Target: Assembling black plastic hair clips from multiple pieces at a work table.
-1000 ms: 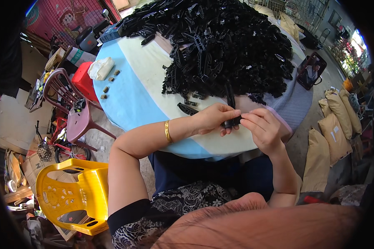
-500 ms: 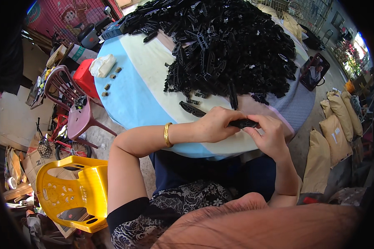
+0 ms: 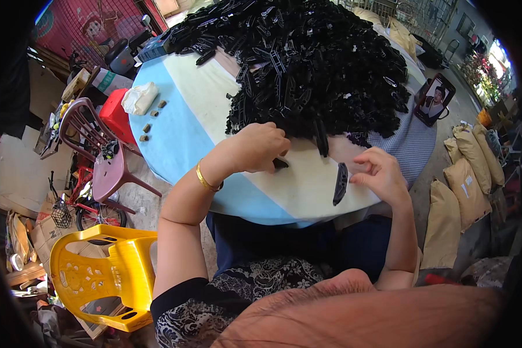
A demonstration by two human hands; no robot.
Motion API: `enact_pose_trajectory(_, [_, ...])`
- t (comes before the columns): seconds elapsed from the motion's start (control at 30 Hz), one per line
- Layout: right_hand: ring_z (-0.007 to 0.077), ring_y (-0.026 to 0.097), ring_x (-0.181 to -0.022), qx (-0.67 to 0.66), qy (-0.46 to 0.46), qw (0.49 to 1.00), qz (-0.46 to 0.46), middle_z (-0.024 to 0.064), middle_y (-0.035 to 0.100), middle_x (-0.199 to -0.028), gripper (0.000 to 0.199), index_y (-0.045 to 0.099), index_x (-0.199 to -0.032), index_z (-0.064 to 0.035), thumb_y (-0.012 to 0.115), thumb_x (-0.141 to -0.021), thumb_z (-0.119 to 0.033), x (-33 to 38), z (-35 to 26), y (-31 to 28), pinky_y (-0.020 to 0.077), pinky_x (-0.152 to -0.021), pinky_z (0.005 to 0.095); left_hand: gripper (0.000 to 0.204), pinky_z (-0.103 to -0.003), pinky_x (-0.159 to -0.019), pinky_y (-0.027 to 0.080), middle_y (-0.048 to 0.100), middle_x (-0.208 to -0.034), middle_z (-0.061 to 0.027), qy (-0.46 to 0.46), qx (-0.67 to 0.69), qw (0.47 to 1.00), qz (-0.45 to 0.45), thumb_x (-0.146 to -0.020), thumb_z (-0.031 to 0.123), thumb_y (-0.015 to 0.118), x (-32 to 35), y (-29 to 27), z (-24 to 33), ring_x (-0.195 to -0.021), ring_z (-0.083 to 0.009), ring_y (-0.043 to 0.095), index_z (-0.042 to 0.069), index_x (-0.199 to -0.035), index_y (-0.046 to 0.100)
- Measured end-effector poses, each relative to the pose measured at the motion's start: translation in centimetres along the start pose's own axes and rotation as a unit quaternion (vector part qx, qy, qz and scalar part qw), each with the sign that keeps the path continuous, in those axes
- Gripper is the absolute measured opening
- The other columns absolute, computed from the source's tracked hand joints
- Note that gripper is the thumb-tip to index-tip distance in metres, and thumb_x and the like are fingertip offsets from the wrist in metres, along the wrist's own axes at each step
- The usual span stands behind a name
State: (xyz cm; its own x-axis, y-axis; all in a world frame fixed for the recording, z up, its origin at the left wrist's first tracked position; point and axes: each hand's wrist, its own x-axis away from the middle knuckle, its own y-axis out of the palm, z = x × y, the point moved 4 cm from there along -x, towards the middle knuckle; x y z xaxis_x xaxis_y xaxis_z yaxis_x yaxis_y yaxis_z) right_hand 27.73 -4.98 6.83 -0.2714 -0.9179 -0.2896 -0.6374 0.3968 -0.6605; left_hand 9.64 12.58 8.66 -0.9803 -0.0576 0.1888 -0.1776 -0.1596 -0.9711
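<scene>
My left hand (image 3: 260,148) is at the near edge of the heap of black plastic parts (image 3: 325,69), fingers curled down round a dark plastic piece (image 3: 281,164). Only one end of that piece shows past the fingers. On the right, my right hand (image 3: 383,177) has its thumb and forefinger apart. Just beside its thumb tip is a long, narrow black plastic piece (image 3: 340,184) with pointed ends; whether they touch I cannot tell. Another long black piece (image 3: 321,138) sticks out of the heap between my hands.
A phone (image 3: 434,100) stands at the table's right side. On the left lie a white plastic bag (image 3: 140,98) and several small brownish pieces (image 3: 147,127). Around the table are a yellow chair (image 3: 107,272), a pink chair (image 3: 107,174) and tan sacks (image 3: 443,226).
My hands were together on a black piece; now they are apart. The left has moved left and away from me to a piece on the table. The black piece is now beside my right hand.
</scene>
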Motion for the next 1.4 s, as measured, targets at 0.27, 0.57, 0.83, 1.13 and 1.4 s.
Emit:
enact_pose_trajectory(0.27, [0.0191,0.06,-0.063,0.051,-0.032,0.996,0.063,0.0086,0.062,-0.075,0.012,0.064,-0.083,0.0014,0.069,-0.073,-0.002,-0.9,-0.3,0.2,0.0469,-0.056,0.0272,0.022,-0.035,-0.072,0.049,0.059,-0.083,-0.0128,0.078,0.178,0.964,0.183,-0.069,0.008,0.066,-1.6,-0.9,0.7,-0.078,-0.0284,0.058,0.001,-0.089,0.062])
enact_pose_trajectory(0.57, [0.0276,0.062,-0.072,0.271,-0.035,0.949,0.16,0.0104,0.063,-0.083,0.01,0.065,-0.085,-0.0028,0.065,-0.078,-0.01,-1.4,2.4,-0.4,0.05,-0.066,0.0348,0.041,-0.024,-0.076,0.054,0.064,-0.096,-0.0098,-0.028,0.823,0.563,0.073,-0.083,0.011,0.068,-4.4,3.2,2.0,-0.088,-0.0146,0.063,-0.002,-0.117,0.047])
enact_pose_trajectory(0.83, [0.0172,0.063,-0.07,-0.033,-0.002,0.979,0.203,0.0105,0.065,-0.08,0.016,0.065,-0.095,0.003,0.063,-0.079,0.003,-0.7,0.6,0.2,0.0493,-0.062,0.0247,0.043,-0.024,-0.072,0.053,0.064,-0.088,-0.0068,-0.022,0.84,0.538,0.067,-0.078,0.005,0.071,-5.3,5.0,2.6,-0.077,-0.0112,0.062,0.0,-0.117,0.053])
enact_pose_trajectory(1.13, [0.0216,0.062,-0.074,-0.019,-0.154,0.963,0.221,0.0108,0.065,-0.083,0.013,0.065,-0.082,0.0036,0.073,-0.072,0.0,0.1,-3.3,1.8,0.0497,-0.064,0.0268,0.041,-0.026,-0.083,0.052,0.063,-0.098,-0.0073,-0.033,0.811,0.58,0.065,-0.079,-0.002,0.067,-5.3,5.5,2.5,-0.091,-0.0133,0.062,0.001,-0.117,0.053])
enact_pose_trajectory(1.4, [0.0236,0.061,-0.076,0.099,-0.217,0.947,0.214,0.0112,0.065,-0.085,0.011,0.064,-0.079,0.0014,0.072,-0.071,-0.001,0.4,-4.5,2.6,0.0496,-0.066,0.0298,0.041,-0.028,-0.083,0.052,0.063,-0.104,-0.0093,-0.031,0.827,0.553,0.095,-0.079,0.0,0.068,-5.3,5.7,2.5,-0.09,-0.0142,0.062,0.0,-0.117,0.053])
